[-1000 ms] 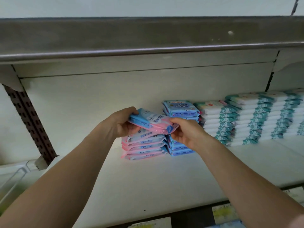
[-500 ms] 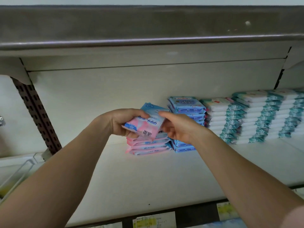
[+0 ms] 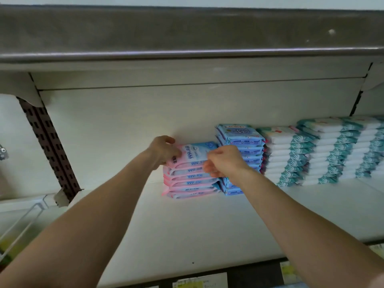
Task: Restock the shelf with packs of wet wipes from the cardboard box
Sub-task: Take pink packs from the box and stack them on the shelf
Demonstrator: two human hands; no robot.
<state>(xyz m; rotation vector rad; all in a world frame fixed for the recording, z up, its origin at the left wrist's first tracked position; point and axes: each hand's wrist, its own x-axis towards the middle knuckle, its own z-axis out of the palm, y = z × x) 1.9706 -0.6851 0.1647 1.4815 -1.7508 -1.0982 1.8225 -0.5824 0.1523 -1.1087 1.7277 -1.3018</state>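
The top pack (image 3: 193, 152) lies on the pink stack (image 3: 189, 181), on the shelf (image 3: 187, 225). The left hand (image 3: 164, 151) has a grip curled round its left end. The right hand (image 3: 226, 161) curls at its right edge; pinching or not, I cannot tell. Line its edges up with the pink stack, press flat, then release gently.

Left forearm (image 3: 93, 221) and right forearm (image 3: 301, 221) are bare throughout, like the left hand (image 3: 164, 151) and right hand (image 3: 225, 161). A blurred pale pinkish edge (image 3: 378, 282), perhaps a sleeve, shows at the near right corner.
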